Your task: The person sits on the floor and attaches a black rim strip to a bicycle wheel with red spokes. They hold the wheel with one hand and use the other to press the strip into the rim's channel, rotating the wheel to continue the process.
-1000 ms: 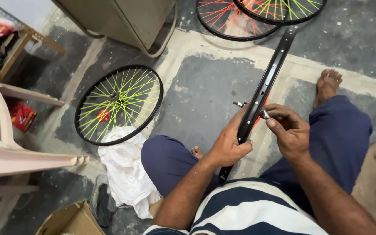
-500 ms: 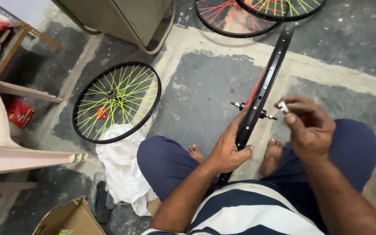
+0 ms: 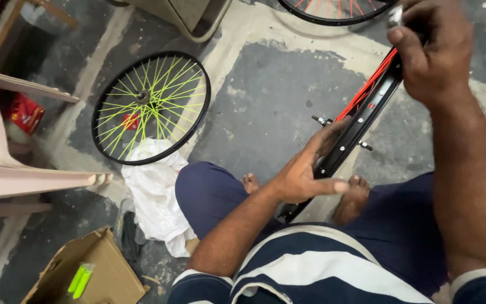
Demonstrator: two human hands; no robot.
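Note:
I sit on the floor with a black bicycle wheel rim (image 3: 361,121) standing edge-on between my knees; it has red spokes and a hub axle sticking out at both sides. My left hand (image 3: 310,169) grips the lower part of the rim, thumb stretched out to the right. My right hand (image 3: 431,48) is raised at the upper part of the rim, its fingers closed around a small metal piece at the top edge of the view.
A black wheel with yellow-green spokes (image 3: 150,107) lies flat on the concrete floor to the left, a white cloth (image 3: 156,194) beside it. A pink plastic chair (image 3: 7,169) stands far left. An open cardboard box (image 3: 88,273) holding green sticks sits at bottom left. Another wheel (image 3: 333,8) lies at the top.
My right hand has risen from the hub up along the rim toward its upper part. The view has moved closer and tilted down. My left hand keeps its grip on the rim.

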